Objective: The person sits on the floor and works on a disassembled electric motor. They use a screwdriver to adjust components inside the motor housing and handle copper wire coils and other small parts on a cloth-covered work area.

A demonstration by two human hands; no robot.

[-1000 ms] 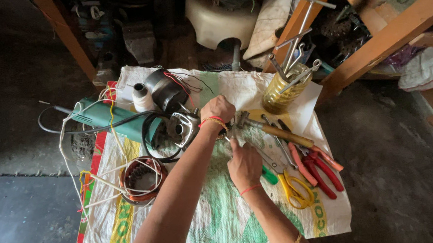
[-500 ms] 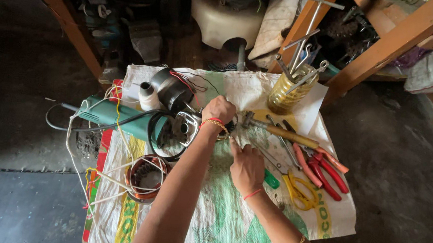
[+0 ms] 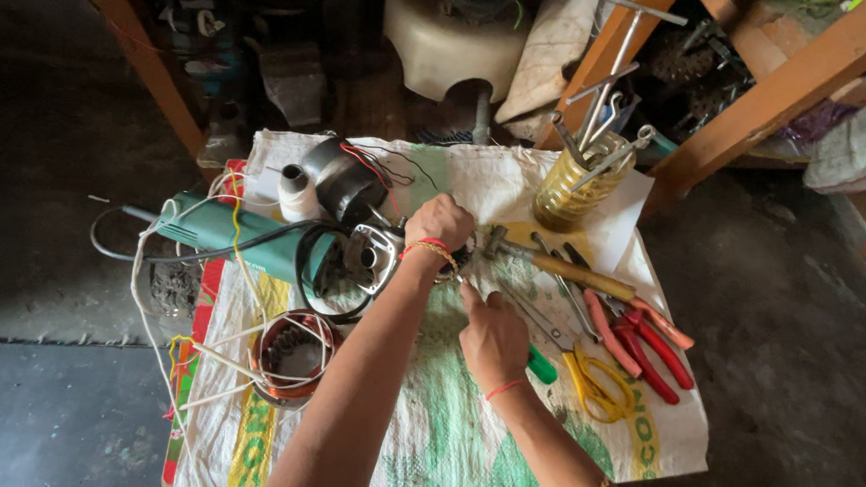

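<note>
The left hand (image 3: 441, 224) is closing around the silver metal gear head (image 3: 377, 255) of the green angle grinder (image 3: 253, 241), lying on the white woven sack (image 3: 462, 426), while the right hand (image 3: 492, 339) is gripping a green-handled screwdriver (image 3: 542, 365) beside it. The grinder is looking heavy, rigid and smooth, so the broad green body seems the surest hold, clear of its trailing black cable (image 3: 122, 252).

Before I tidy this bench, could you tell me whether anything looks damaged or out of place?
The green angle grinder lies dismantled left of the left hand; its copper-wound stator sits apart near the sack's left edge, with loose white wires trailing off it.
</note>
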